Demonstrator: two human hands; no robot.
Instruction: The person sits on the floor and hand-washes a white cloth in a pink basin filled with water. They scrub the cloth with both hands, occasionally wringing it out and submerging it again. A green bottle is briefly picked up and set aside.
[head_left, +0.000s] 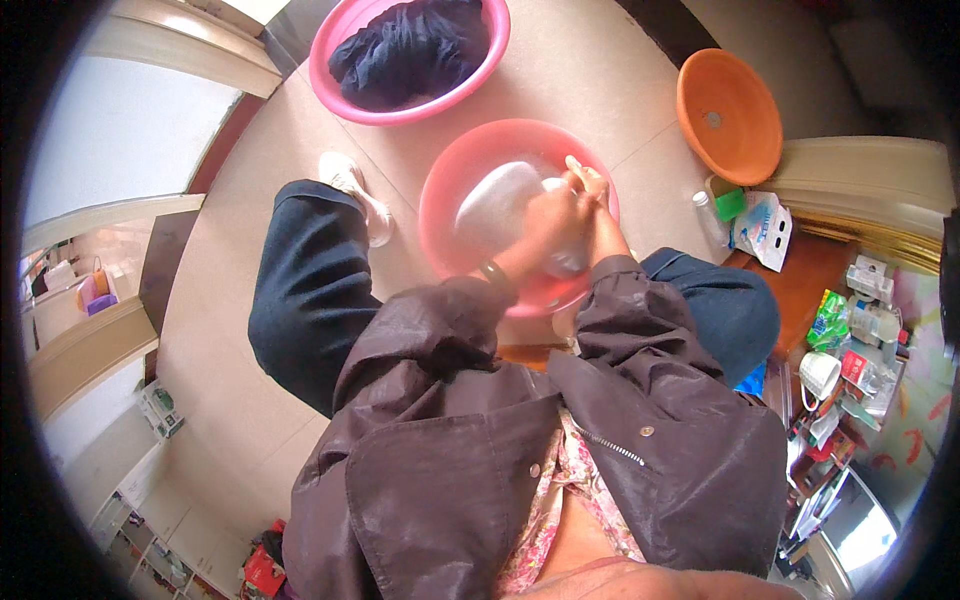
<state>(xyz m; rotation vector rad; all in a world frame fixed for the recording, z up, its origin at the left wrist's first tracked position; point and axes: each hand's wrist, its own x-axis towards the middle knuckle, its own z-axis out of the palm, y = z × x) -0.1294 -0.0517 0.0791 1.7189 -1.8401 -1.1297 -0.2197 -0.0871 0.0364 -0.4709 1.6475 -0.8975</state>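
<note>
A pink plastic basin (442, 187) stands on the tiled floor between my knees, with pale, wet-looking cloth (502, 196) in it. My left hand (553, 217), with a bracelet at its wrist, reaches over the basin and meets my right hand (592, 187) near the basin's right side. The two hands are pressed together around a bit of light-coloured material that shows between the fingers. Motion blur and the overlap of the hands hide most of what lies in the grip. Another part of the pale cloth shows below the hands.
Beyond stands a brighter pink basin (412, 116) holding dark blue cloth (412, 52). An orange basin (739, 112) is at the upper right. A clear bottle (709, 214) and a plastic packet (761, 225) stand below it. A cluttered wooden cabinet (802, 285) is at the right.
</note>
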